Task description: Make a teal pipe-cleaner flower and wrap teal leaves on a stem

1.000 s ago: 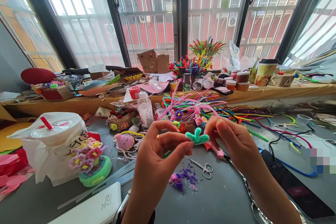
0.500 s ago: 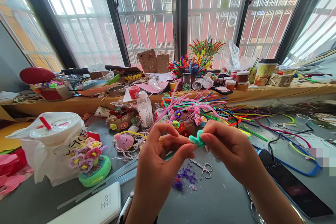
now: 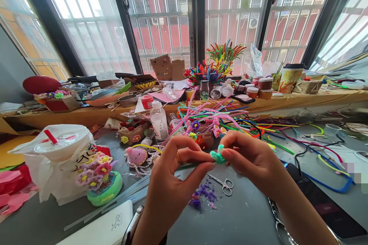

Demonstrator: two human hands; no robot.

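Observation:
A mint-green pipe cleaner (image 3: pixel 217 156), bent into small loops, is pinched between both hands above the table. My left hand (image 3: pixel 179 172), wearing a gold ring, grips its left end between thumb and forefinger. From the other side, the thumb and fingers of my right hand (image 3: pixel 249 160) squeeze the looped part. Below the hands lie small scissors (image 3: pixel 222 184) and a scatter of purple fuzzy clippings (image 3: pixel 204 195). Behind the hands spreads a heap of coloured pipe cleaners (image 3: pixel 212 115), with small fuzzy flowers (image 3: pixel 195 126) in front.
To the left stand a bagged drink cup (image 3: pixel 57 149) and a fuzzy flower pot (image 3: pixel 105 191). A white power bank (image 3: pixel 115 222) lies at the front left, a phone (image 3: pixel 324 206) at the right. Bottles (image 3: pixel 158 122) stand behind, below a cluttered ledge (image 3: pixel 287 104).
Both hands have shifted slightly with the mint-green pipe cleaner, whose loops now sit at a different angle, one end pointing up. The camera view has moved a little.

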